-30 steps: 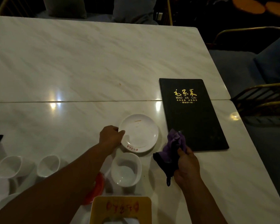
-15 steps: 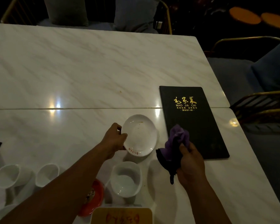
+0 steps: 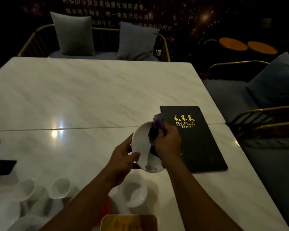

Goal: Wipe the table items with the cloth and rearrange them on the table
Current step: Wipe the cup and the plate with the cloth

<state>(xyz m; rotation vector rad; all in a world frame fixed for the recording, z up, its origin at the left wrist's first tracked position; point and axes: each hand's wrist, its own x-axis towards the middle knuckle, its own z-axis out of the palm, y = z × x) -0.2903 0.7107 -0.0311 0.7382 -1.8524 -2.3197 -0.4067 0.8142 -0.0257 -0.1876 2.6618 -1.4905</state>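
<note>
Head view puts the white plate [image 3: 141, 144] just right of frame centre, tilted up with its face turned toward your right hand [image 3: 169, 144]. Your left hand [image 3: 123, 157] grips its left rim, thumb laid over the front and fingers curled round the edge. Your right hand is bunched around the purple cloth [image 3: 158, 121] and presses it against the plate's upper right face; a tuft of cloth sticks out above your knuckles. Just right of the plate, the black menu [image 3: 200, 147] with gold lettering lies flat on the white marble table [image 3: 90, 97]. Below the plate sits a white bowl [image 3: 135, 192], partly behind your left forearm. Two white cups [image 3: 61, 188] are at lower left, well apart from the plate.
</note>
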